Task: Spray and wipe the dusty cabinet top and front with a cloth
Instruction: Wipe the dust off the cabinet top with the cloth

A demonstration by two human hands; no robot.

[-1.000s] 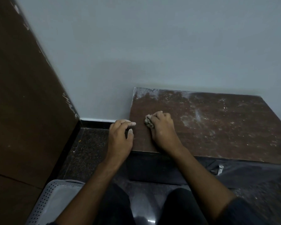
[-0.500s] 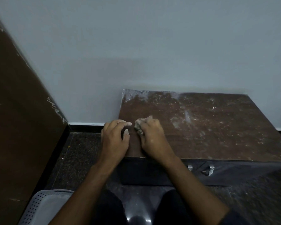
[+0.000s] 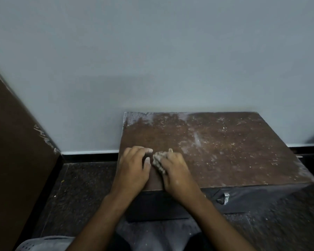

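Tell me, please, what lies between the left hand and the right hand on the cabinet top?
In the head view, a crumpled dusty cloth, held by the right hand, fills most of the gap; beside the left hand only a sliver of cabinet top shows.

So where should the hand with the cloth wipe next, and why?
Probably sweep right: the right hand grips the crumpled grey cloth at the brown wooden cabinet top's left front, while pale dust still speckles its right side.
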